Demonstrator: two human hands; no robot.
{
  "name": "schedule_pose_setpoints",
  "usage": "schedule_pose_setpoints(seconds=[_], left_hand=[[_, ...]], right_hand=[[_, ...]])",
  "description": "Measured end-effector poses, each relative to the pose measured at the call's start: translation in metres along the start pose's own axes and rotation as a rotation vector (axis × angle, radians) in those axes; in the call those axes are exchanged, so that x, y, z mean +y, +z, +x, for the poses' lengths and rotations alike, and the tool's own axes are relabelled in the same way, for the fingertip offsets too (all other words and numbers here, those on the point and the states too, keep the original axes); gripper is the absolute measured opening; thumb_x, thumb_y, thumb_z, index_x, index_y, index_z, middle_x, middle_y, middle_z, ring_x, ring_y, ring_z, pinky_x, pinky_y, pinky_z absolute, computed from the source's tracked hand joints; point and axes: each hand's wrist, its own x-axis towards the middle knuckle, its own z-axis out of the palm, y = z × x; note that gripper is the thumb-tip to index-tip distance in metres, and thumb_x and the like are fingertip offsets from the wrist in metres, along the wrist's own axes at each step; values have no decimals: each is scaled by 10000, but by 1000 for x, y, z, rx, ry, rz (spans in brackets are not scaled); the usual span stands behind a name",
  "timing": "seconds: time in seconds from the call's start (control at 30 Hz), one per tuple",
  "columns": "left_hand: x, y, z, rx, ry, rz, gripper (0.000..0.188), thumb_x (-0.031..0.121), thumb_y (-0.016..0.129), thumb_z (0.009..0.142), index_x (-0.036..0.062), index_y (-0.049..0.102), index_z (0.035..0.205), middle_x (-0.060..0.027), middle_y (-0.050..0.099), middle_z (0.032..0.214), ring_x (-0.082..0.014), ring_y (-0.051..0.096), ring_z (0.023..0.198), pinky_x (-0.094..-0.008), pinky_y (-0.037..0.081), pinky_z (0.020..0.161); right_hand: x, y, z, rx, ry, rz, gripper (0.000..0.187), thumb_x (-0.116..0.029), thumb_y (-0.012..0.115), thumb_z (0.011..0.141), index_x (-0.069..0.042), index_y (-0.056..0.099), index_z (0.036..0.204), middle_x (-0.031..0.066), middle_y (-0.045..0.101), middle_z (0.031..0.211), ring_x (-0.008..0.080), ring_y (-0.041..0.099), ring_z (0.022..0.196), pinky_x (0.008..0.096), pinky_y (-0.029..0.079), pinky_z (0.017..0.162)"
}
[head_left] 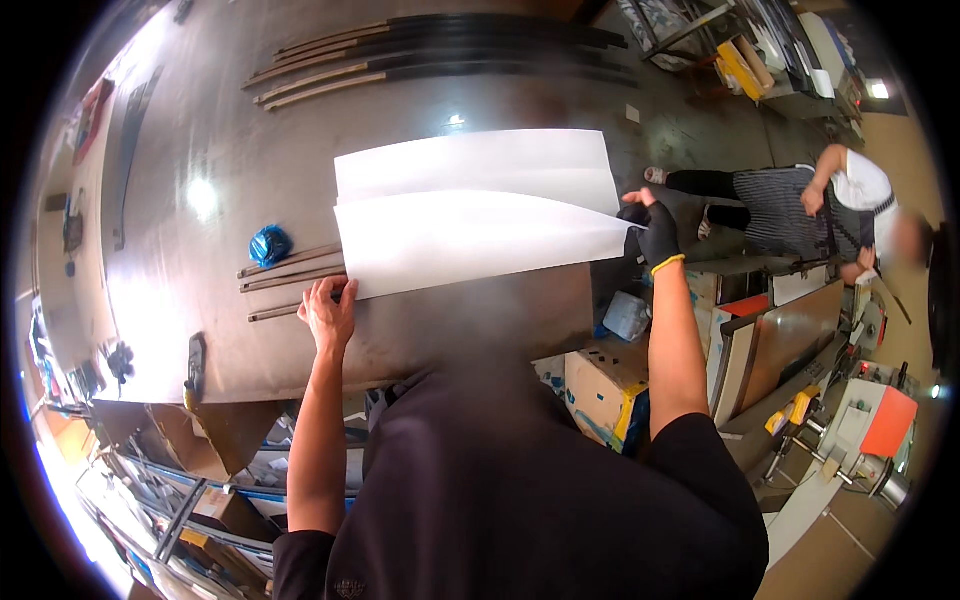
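Head view gives me a wide grey tabletop [235, 365] stretching under and around the white sheet [480, 240], which is my landmark. Well to the right of the sheet I see a co-worker [785, 215] in a striped apron. The sheet lies in two overlapping layers, the nearer one bowed up along its far edge; I cannot tell whether it is one folded piece or two. Beyond it run long dark strips [500, 47]; shorter brown strips [290, 285] stick out at its left edge. A cardboard box [605, 390] sits below its right end. My right hand [657, 228], in a black glove, is clamped on the sheet's right corner. My left hand [330, 312] touches its near left corner; whether it pinches, I cannot tell. A blue plastic bundle [269, 246] lies near its left edge.
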Motion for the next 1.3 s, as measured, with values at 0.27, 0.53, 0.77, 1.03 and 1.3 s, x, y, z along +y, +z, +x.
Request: schedule_pose_setpoints(seconds=[0.27,0.53,0.77,1.03,1.3], left_hand=[[-11,7,-1,6,-14,-19,214,350,790,882,172,775,1002,-7,745,1004,-266,634,1091,-498,367,1041],[-9,3,-2,-10,-34,-63,293,425,716,938,152,768,1029,-80,765,1033,-321,641,1108,-539,350,1073],[-9,1,-1,-80,-97,-90,269,388,682,971,159,780,1071,-85,781,1052,-326,671,1070,-518,360,1078],[-10,7,4,-86,-70,-97,317,409,716,954,159,763,1142,-98,780,1075,-329,690,1085,-525,366,1078],[-5,0,3,-125,-78,-108,339,406,711,961,159,740,1192,-105,770,1116,-345,667,1124,-516,365,1091]], right_hand=[[-23,11,44,-23,49,-557,287,-258,702,988,-2,760,1104,36,763,1030,133,676,984,308,510,895],[-22,11,57,-39,60,-817,276,-182,673,1012,30,733,1179,43,748,1074,124,678,959,283,527,863],[-3,-9,62,45,-12,-683,252,-128,728,974,19,731,1178,43,744,1062,137,665,988,290,506,912],[22,-52,88,105,-54,-169,144,-134,785,939,-62,689,1017,-20,652,988,129,585,980,277,438,933],[18,-42,115,174,-73,-492,225,-189,816,917,-40,726,1059,2,698,999,151,613,996,311,447,956]])
